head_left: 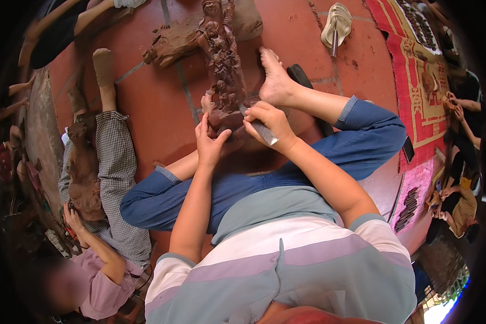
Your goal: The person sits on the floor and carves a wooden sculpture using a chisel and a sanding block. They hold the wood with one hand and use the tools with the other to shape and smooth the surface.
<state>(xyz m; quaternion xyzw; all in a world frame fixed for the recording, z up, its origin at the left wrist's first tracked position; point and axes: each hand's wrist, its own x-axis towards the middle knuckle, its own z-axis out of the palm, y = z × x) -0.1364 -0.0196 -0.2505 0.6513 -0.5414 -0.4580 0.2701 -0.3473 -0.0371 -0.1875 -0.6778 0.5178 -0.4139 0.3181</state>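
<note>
A tall reddish-brown wood carving [225, 70], cut with figures, lies pointing away from me between my bare feet. My left hand [210, 144] cups the left side of its near end, thumb apart from the fingers and resting by the base. In my right hand [271, 123] is a flat metal chisel [264, 132], held close against the right side of that same end. One tip of the chisel shows at the wood, while its broad bright end sticks out below my fingers.
A wood log [173, 40] lies under the carving's far part. On the left, a person in checked trousers works on another wood carving [86, 173]. A pale sandal [336, 27] is on the tiled floor, and a red patterned mat [410, 108] with tools lies right.
</note>
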